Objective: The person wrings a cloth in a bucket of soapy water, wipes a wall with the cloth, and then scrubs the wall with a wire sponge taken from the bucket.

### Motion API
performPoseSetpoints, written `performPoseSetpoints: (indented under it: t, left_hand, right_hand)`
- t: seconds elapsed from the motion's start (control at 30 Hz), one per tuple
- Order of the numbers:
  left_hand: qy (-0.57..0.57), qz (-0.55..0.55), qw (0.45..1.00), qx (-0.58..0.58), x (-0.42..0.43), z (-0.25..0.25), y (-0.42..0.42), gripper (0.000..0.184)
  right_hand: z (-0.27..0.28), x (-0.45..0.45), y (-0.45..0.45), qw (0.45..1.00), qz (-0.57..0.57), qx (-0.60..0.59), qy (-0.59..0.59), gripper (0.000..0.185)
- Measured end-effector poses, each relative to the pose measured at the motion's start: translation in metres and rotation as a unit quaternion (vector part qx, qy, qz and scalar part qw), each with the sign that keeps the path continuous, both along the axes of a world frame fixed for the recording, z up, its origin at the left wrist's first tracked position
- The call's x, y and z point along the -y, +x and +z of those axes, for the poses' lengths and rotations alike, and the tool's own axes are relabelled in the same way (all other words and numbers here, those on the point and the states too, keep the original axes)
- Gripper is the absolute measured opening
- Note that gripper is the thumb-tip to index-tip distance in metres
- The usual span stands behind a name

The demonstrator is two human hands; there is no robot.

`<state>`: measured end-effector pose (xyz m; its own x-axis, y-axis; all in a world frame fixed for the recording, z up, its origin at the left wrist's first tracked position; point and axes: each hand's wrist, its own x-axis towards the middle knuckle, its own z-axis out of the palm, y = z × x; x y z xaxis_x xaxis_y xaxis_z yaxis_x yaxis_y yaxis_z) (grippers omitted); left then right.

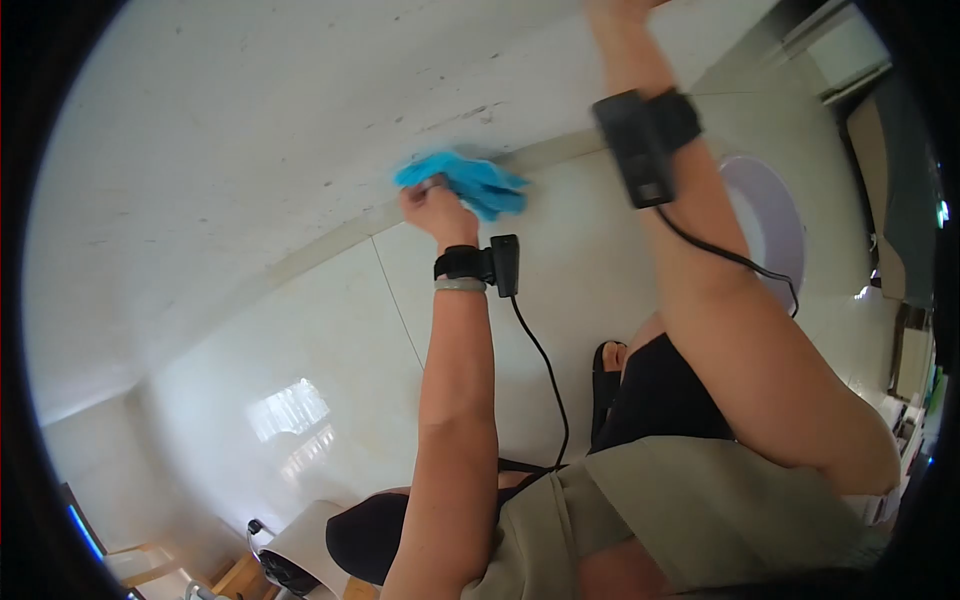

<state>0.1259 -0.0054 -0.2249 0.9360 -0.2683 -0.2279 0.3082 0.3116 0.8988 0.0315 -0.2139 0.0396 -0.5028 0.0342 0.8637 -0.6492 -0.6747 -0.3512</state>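
Note:
My left hand (437, 212) is closed on a bright blue cloth (480, 185), which is pressed to the low part of the white wall (330, 110), just above the baseboard. The cloth is bunched, slightly blurred, and hangs out to the right of my fingers. Dark scuff marks (470, 118) run along the wall above it. My right hand (620, 10) is up at the top edge of the view, by the wall. Its fingers are mostly cut off, so their pose is hidden. Each wrist carries a black strapped device with a cable.
A lavender basin (786, 215) stands on the tiled floor (540, 290) to the right, partly behind my right forearm. A black sandal (604, 390) is on my foot. At lower left is a pale bin-like container (305, 545); dark furniture and clutter line the right edge.

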Motion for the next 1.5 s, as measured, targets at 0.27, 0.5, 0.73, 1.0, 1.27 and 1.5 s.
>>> performPoseSetpoints:
  t: [0.27, 0.5, 0.73, 1.0, 1.27, 1.5]
  left_hand:
    - [-0.053, -0.201, 0.978, -0.008, -0.034, -0.018, 0.027, 0.012]
    - [0.100, -0.331, 0.937, 0.046, -0.097, 0.094, 0.052, 0.025]
    - [0.209, -0.354, 0.886, 0.216, -0.164, 0.185, 0.039, 0.039]
    - [0.332, -0.302, 0.877, 0.171, -0.252, 0.216, 0.054, 0.043]
    - [0.507, -0.459, 0.679, 0.268, -0.271, 0.185, 0.038, 0.040]
    - [0.561, -0.460, 0.625, 0.288, -0.295, 0.161, 0.058, 0.045]
  right_hand:
    - [-0.225, -0.123, 0.033, 0.855, 0.274, -0.021, 0.439, 0.072]
    - [-0.187, -0.251, 0.018, 0.165, 0.681, 0.127, 0.702, 0.064]
    - [-0.214, -0.244, 0.044, 0.092, 0.730, 0.406, 0.542, 0.040]
    - [-0.137, -0.117, 0.004, 0.828, 0.323, 0.248, 0.384, 0.037]
    - [-0.161, -0.235, 0.089, 0.752, 0.465, -0.113, 0.453, 0.053]
    - [-0.135, -0.145, 0.039, 0.891, 0.349, 0.074, 0.281, 0.057]
